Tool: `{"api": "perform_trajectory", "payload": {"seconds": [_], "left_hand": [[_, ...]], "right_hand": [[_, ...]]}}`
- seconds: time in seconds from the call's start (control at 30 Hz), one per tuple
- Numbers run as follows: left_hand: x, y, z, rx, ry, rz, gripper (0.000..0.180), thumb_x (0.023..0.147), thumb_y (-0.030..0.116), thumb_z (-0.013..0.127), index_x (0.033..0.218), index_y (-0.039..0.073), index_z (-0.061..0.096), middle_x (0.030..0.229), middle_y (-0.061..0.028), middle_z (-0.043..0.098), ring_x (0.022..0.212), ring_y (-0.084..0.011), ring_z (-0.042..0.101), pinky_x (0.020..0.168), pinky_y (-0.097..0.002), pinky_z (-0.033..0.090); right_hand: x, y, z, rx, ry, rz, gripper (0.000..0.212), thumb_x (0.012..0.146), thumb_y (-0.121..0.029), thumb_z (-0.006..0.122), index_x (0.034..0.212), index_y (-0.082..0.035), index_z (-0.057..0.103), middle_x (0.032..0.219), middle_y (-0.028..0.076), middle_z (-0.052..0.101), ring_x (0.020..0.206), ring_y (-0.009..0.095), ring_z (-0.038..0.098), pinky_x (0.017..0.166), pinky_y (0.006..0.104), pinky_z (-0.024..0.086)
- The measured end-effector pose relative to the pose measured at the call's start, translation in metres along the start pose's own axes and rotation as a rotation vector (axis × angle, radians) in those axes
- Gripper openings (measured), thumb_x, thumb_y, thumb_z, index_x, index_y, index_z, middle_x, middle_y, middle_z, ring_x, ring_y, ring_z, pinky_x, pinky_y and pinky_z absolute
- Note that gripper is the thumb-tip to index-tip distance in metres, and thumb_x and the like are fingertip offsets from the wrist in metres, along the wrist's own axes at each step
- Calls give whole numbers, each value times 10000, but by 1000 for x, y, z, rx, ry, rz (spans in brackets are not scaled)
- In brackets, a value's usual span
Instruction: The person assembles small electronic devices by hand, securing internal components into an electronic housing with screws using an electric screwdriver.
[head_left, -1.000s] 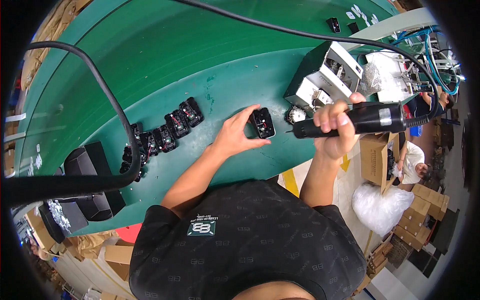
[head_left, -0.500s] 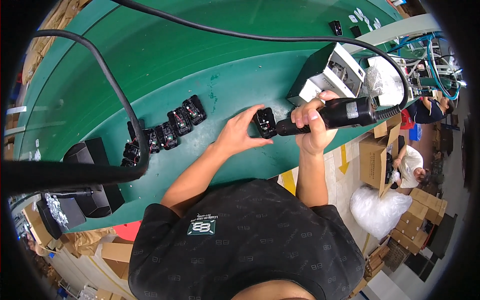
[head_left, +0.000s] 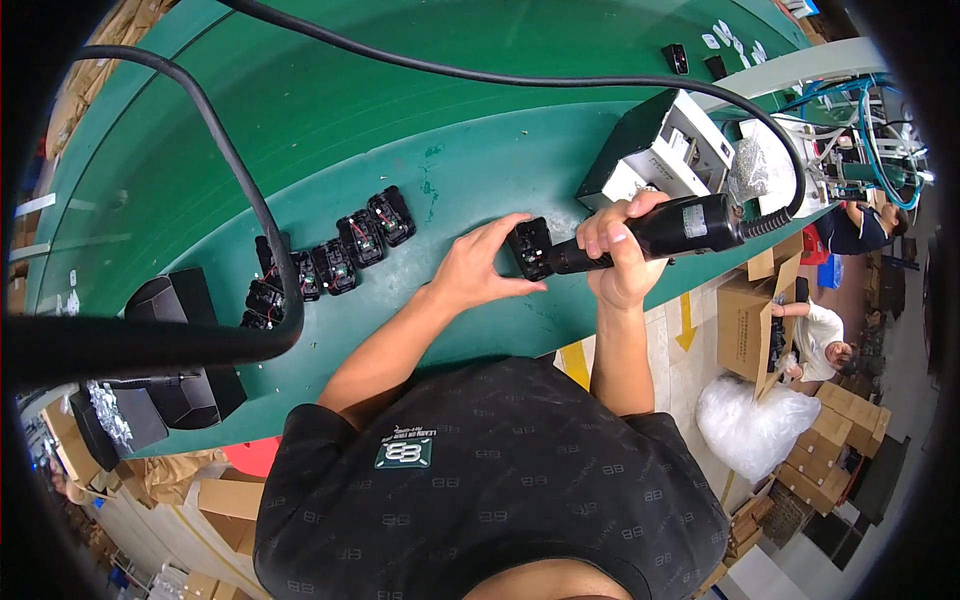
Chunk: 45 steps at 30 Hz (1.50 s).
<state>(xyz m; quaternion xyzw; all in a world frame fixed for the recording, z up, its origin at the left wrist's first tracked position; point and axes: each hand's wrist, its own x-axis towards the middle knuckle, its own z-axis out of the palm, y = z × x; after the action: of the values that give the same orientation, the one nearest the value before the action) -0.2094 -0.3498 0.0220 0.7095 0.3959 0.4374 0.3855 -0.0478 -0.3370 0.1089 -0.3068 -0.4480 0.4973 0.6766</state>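
My right hand is wrapped round a black electric screwdriver, which lies almost level and slants down to the left. Its front end meets the right side of a small black plastic housing with an open inside and small light parts in it. The exact tip is hard to make out against the housing. My left hand holds the housing on the green bench, fingers at its far end and thumb at its near end. Several similar black housings with red wires and circuit boards lie to the left.
A white and black box with parts inside stands beyond my right hand. Black cables arch over the bench. Black trays sit at the left. A green belt runs behind. Another person works by a carton at the right.
The screwdriver has shifted slightly left and its front end sits closer against the housing. My left hand stays in place. The person at the right has moved an arm towards the carton.
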Motion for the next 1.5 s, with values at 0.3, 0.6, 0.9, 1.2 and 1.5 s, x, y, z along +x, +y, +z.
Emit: {"api": "perform_trajectory", "payload": {"seconds": [0.3,0.6,0.9,1.2,1.5], "left_hand": [[-2,2,-3,-1,45,-28,789,548,340,875,1203,76,523,1049,-133,643,938,-303,639,831,-370,513],[5,-4,3,44,-35,-41,772,586,290,857,1214,40,484,1200,-168,519,1084,-326,551,907,-385,480],[17,3,-22,247,80,-202,760,660,162,745,1324,46,394,1211,-212,427,1121,-373,489,980,-413,408],[14,-15,-24,419,76,-91,756,657,186,748,1324,63,415,1244,-187,482,1140,-365,476,983,-448,377],[16,-11,-25,401,81,-110,803,657,173,747,1361,61,376,1299,-189,444,1182,-364,448,998,-451,361]], "right_hand": [[1,1,5,37,-48,61,287,801,-61,621,964,-100,388,648,31,456,502,123,432,526,298,424],[-5,-14,-15,-6,53,-157,536,815,-133,601,1280,-43,349,622,16,427,497,124,437,503,299,423],[26,-42,-61,-205,343,-464,439,818,-17,575,1214,-37,388,647,39,508,542,139,490,559,311,455],[37,-30,-63,-372,302,-504,410,812,-24,588,1181,-18,411,665,60,539,549,139,508,558,302,467],[44,-29,-69,-384,90,-331,388,798,4,639,1128,-15,435,662,59,521,540,140,491,529,287,448]]}}
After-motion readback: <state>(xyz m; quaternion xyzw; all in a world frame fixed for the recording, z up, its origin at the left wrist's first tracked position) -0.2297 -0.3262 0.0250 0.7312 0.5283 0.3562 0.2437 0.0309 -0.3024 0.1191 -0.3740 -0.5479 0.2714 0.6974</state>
